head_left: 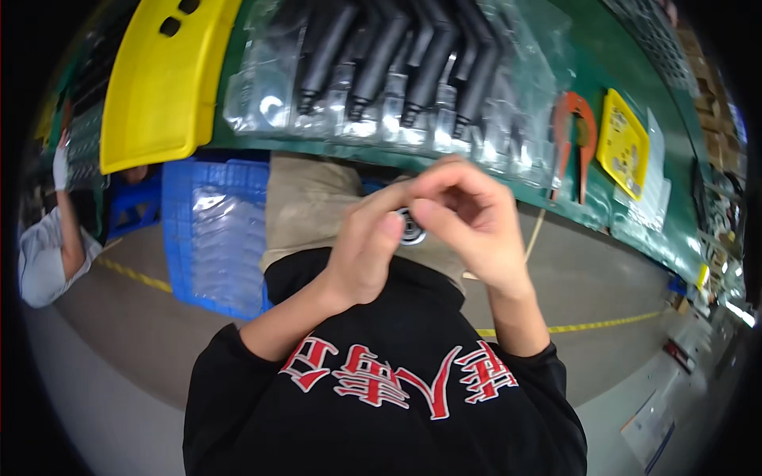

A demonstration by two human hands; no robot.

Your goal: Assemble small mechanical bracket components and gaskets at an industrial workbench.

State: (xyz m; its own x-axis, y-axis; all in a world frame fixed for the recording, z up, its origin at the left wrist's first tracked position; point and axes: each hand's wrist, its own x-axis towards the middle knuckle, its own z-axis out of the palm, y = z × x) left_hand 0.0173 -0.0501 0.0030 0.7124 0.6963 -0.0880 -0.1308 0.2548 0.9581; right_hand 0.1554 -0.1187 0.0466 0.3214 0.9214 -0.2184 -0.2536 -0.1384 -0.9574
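My left hand [367,242] and my right hand [476,222] meet above my lap, just in front of the table edge. Between their fingertips is a small round part [411,229], dark with a silvery ring, partly covered by the fingers. Both hands are closed in a pinch around it. Beyond them, several black angled tubular parts [432,75] with narrow stepped ends lie side by side in clear plastic trays [270,103] on the green table [587,213].
Left on the table stands a yellow bin [159,95]. To the right lie an orange-handled tool [562,135] and a small yellow tray [613,155] with tiny parts. A blue crate [178,238] holding clear trays stands beside my leg. Another person's arm [70,238] shows far left.
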